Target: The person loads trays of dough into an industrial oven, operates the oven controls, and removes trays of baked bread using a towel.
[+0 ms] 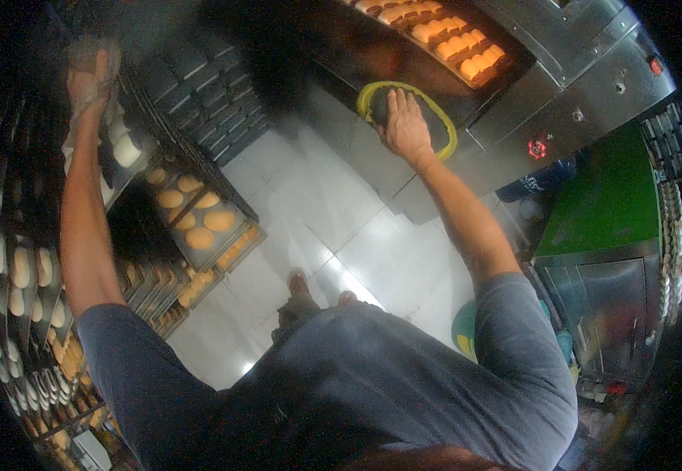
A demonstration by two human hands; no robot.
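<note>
Yellow-edged dark pad [435, 122] lies against the steel front of an oven [561, 118], ahead and to the right, beneath the person's right hand [406, 125], which rests palm down on it, fingers extended and close together. To the left, golden round buns [218, 219] sit on a tray. Farther up, white dough pieces [126, 149] lie near the blurred left hand [93, 78]; whether it grips anything, I cannot tell. Farthest, orange-lit rolls [457, 45] stand in rows at the oven.

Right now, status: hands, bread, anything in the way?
Left hand near pale dough, grip unclear. Right hand open on yellow-rimmed pad. Rolls at oven. Bun rack crowds left.
</note>
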